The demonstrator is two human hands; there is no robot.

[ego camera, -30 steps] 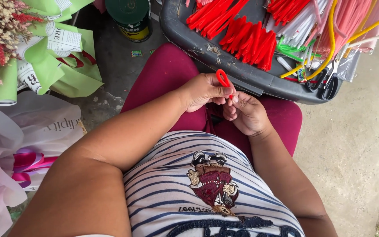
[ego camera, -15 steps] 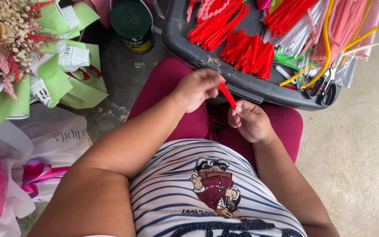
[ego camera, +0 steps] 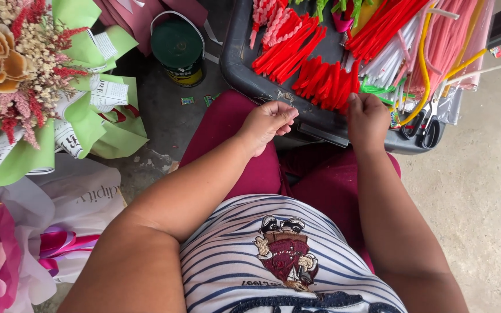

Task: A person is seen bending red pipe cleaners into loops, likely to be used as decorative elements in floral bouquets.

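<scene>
My left hand hovers over my lap in front of the dark grey tray, fingers curled in with nothing visible in them. My right hand reaches over the tray's near rim. Its fingers bend down onto the near ends of a pile of short red pipe cleaners, and the fingertips are hidden, so a grip cannot be seen. More red pipe cleaners lie further back in the tray, with long pink, white and yellow stems to the right.
Black-handled scissors lie at the tray's right front corner. A green tin can stands on the concrete floor to the left. Bouquets in green paper wrap and a pink and white bouquet are at far left.
Both hands were together over my lap on one red pipe cleaner. They have parted: the right hand has moved forward to the red pile in the tray, and the left hand no longer shows the piece.
</scene>
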